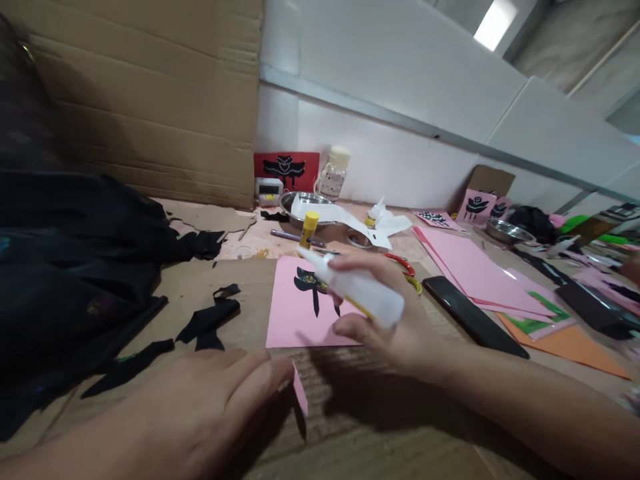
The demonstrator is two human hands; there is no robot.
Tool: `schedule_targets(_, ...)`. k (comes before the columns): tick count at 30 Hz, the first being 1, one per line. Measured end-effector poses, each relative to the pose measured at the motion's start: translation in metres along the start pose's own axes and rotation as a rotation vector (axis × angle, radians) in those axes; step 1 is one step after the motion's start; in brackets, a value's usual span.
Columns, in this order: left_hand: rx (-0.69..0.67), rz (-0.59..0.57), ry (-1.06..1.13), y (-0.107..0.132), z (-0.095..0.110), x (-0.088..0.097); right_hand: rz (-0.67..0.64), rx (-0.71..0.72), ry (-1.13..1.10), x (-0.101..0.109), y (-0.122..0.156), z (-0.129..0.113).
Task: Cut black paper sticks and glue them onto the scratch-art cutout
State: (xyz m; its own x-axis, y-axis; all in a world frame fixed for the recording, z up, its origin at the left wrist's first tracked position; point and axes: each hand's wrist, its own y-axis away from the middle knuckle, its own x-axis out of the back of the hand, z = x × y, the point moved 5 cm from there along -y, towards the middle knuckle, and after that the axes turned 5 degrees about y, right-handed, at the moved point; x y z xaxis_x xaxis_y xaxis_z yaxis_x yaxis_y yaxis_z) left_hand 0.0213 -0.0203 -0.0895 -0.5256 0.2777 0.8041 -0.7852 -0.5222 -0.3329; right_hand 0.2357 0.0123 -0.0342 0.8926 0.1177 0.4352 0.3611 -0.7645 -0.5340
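Note:
My right hand (407, 337) is closed around a white squeeze glue bottle (367, 293), held tilted with its narrow nozzle toward the upper left. Beneath and behind the bottle lies a pink paper sheet (287, 323) bearing a black cut-out shape (316, 300) with a glittery yellowish patch. The bottle and fingers hide the cut-out's right part. Low in front, my left hand (200, 400) is closed, its fingertips pinching a small pink paper piece (300, 393). Black fabric scraps (213, 320) lie left of the sheet.
Behind the sheet stand a yellow glue stick (309, 230), a metal bowl (287, 203) and a bottle (333, 177). To the right lie a black case (470, 313), pink sheets (465, 263) and orange paper (565, 347). Dark cloth (65, 267) fills the left; cardboard (150, 87) rises behind it.

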Motion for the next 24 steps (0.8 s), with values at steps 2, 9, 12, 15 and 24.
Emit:
schedule_targets(2,-0.048,-0.068,0.037,-0.006,0.008,0.000,0.029,-0.184,-0.196,0.015,-0.008,0.016)
schedule_targets(9,-0.052,-0.174,0.025,-0.004,0.010,-0.012,0.242,-0.388,0.024,0.080,-0.035,0.062)
schedule_targets(12,-0.079,-0.125,0.088,-0.004,0.012,-0.011,0.202,-0.433,0.184,0.083,-0.055,0.086)
schedule_targets(15,-0.071,-0.091,0.061,-0.005,0.014,-0.006,0.189,-0.520,0.267,0.075,-0.075,0.117)
schedule_targets(24,-0.086,-0.145,-0.063,-0.006,0.008,-0.018,0.149,-0.655,0.479,0.062,-0.082,0.137)
